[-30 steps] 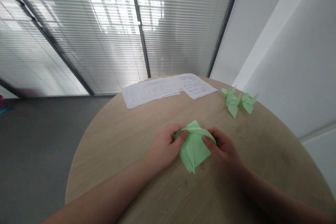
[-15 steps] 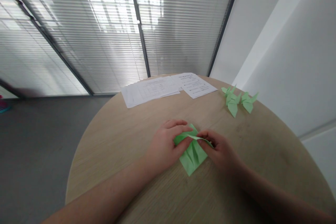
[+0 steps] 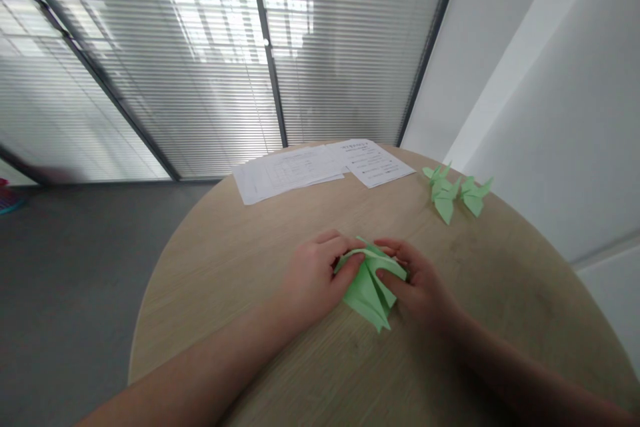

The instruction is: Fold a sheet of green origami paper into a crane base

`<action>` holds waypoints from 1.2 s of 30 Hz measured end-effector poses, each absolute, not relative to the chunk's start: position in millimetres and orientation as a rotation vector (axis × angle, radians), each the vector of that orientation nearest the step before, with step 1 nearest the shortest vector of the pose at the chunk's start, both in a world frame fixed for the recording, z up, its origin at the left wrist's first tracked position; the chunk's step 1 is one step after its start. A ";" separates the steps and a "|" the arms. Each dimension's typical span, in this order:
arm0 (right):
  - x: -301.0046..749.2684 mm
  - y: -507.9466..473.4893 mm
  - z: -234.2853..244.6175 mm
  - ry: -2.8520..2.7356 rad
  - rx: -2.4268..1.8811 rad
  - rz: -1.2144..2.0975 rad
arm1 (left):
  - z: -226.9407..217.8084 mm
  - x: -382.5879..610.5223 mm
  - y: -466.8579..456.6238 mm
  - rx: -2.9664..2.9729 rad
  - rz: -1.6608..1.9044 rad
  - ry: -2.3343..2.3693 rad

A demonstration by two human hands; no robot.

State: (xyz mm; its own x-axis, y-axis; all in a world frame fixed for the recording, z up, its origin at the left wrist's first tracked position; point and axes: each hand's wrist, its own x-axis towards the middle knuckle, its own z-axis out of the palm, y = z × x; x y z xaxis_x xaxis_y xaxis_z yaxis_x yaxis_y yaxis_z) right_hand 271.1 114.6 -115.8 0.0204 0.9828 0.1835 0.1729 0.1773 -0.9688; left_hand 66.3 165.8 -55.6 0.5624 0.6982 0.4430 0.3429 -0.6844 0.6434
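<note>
A partly folded light green paper (image 3: 369, 293) lies on the round wooden table (image 3: 240, 260), its point toward me. My left hand (image 3: 315, 277) pinches its left upper edge, fingers curled over a raised flap. My right hand (image 3: 417, 280) grips the right side, thumb pressing on the top layer. Both hands rest on the tabletop with the paper between them.
Two finished green paper cranes (image 3: 453, 190) stand at the table's far right. White printed sheets (image 3: 320, 170) lie at the far edge. Beyond are glass walls with blinds and a grey floor (image 3: 75, 267) to the left; a white wall stands on the right.
The paper's flaps have been drawn inward, so the shape is narrower and its tip has shifted slightly right. Both hands have closed in toward its upper edge.
</note>
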 end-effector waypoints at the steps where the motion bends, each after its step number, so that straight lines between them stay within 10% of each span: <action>1: 271.2 115.3 -116.9 -1.337 -1.182 0.996 | -55.7 66.5 166.2 2.302 0.961 0.847; 36: 279.3 110.7 -105.1 -1.239 -0.979 1.480 | -57.9 67.9 176.5 1.949 0.746 0.937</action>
State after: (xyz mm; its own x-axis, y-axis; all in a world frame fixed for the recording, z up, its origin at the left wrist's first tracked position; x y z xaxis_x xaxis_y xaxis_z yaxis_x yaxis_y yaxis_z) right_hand 279.3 110.7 -105.1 -0.2406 0.9706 -0.0081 -0.1627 -0.0485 -0.9855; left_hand 67.9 176.5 -57.9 0.5458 0.8240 0.1521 0.3321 -0.3793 0.8636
